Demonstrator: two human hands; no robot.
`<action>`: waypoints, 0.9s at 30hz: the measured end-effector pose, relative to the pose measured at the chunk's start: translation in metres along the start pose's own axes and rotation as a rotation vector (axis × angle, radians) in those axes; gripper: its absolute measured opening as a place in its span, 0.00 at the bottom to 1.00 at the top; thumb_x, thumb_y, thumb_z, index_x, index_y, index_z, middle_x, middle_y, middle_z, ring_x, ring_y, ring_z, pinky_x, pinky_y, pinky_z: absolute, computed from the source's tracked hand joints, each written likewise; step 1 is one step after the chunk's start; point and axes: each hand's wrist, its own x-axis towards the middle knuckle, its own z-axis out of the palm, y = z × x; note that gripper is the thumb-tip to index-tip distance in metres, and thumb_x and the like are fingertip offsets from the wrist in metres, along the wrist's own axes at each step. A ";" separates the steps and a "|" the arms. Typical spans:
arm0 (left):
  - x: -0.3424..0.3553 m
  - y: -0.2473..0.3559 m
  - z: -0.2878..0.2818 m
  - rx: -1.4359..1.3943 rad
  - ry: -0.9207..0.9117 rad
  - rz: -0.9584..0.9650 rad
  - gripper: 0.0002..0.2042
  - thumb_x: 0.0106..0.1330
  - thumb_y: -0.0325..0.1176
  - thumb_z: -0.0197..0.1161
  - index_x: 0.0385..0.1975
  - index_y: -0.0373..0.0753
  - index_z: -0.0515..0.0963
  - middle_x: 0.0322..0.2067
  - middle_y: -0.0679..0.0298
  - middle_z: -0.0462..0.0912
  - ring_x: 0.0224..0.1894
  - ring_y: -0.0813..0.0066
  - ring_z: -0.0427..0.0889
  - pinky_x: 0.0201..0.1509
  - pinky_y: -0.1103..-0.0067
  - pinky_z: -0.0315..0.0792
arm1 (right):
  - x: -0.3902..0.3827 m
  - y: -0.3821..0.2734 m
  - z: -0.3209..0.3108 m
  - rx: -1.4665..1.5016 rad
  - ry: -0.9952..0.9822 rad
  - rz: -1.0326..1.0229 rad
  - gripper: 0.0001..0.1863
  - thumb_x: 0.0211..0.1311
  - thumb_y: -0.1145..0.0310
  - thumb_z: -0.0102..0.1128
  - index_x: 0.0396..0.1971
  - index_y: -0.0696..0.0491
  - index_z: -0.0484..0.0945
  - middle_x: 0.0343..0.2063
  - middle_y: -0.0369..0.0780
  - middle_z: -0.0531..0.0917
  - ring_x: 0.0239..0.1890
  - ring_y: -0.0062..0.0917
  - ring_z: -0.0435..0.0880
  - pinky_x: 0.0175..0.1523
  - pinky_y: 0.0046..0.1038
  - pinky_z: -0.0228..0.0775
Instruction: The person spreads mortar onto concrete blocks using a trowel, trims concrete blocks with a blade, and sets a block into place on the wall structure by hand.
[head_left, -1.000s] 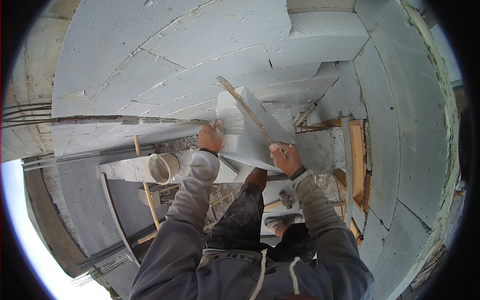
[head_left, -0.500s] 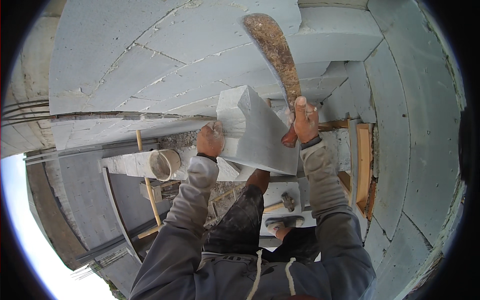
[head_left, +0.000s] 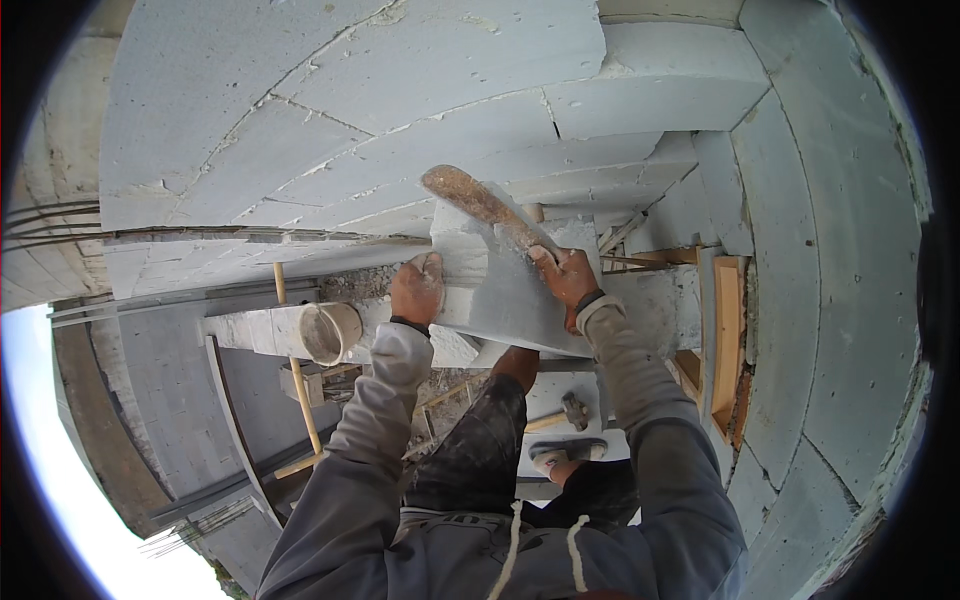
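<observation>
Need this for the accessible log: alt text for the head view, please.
A person's left hand steadies a pale grey block propped on one knee while the right hand holds a rusty curved blade against it. Grey block walls surround; a bucket and hammer lie below.

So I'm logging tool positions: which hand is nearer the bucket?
Left. The left hand rests on the grey block, just right of the bucket; the right hand grips the rusty blade farther off.
</observation>
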 end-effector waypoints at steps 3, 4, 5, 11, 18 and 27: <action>-0.003 -0.010 0.006 -0.031 0.022 0.027 0.13 0.63 0.37 0.52 0.32 0.34 0.78 0.26 0.43 0.78 0.32 0.44 0.78 0.36 0.64 0.71 | -0.001 -0.002 -0.014 0.137 0.000 0.077 0.32 0.57 0.41 0.51 0.27 0.61 0.79 0.15 0.41 0.77 0.22 0.27 0.75 0.32 0.31 0.67; -0.004 -0.008 0.004 -0.043 0.014 0.027 0.12 0.63 0.36 0.52 0.32 0.34 0.78 0.26 0.44 0.78 0.32 0.44 0.77 0.36 0.64 0.71 | -0.002 -0.010 -0.023 0.266 0.078 0.092 0.33 0.56 0.39 0.51 0.23 0.61 0.78 0.15 0.38 0.76 0.21 0.23 0.74 0.30 0.28 0.66; -0.002 -0.010 0.004 -0.042 0.017 0.024 0.12 0.63 0.36 0.52 0.32 0.34 0.78 0.26 0.44 0.78 0.32 0.44 0.77 0.36 0.64 0.71 | 0.001 -0.014 -0.032 0.267 0.074 0.090 0.33 0.56 0.39 0.51 0.23 0.61 0.78 0.15 0.38 0.76 0.21 0.23 0.74 0.30 0.28 0.66; 0.000 0.001 0.004 -0.013 0.016 0.066 0.12 0.63 0.36 0.52 0.32 0.34 0.78 0.26 0.44 0.78 0.32 0.44 0.77 0.35 0.64 0.71 | 0.011 0.023 0.004 -0.155 0.125 -0.071 0.34 0.53 0.36 0.53 0.21 0.59 0.77 0.13 0.39 0.76 0.19 0.26 0.76 0.27 0.31 0.66; 0.003 -0.005 0.000 -0.018 0.037 0.042 0.12 0.63 0.37 0.52 0.32 0.35 0.78 0.26 0.45 0.78 0.33 0.43 0.76 0.35 0.63 0.70 | 0.012 -0.018 -0.036 0.379 0.299 -0.011 0.30 0.58 0.41 0.51 0.24 0.59 0.78 0.13 0.33 0.74 0.17 0.16 0.69 0.22 0.25 0.60; 0.006 -0.017 0.003 -0.094 0.044 0.085 0.12 0.63 0.37 0.52 0.29 0.34 0.77 0.25 0.45 0.78 0.32 0.42 0.76 0.34 0.61 0.70 | 0.021 -0.003 -0.035 0.118 0.025 0.042 0.32 0.56 0.40 0.51 0.32 0.60 0.79 0.20 0.49 0.80 0.25 0.37 0.80 0.34 0.33 0.69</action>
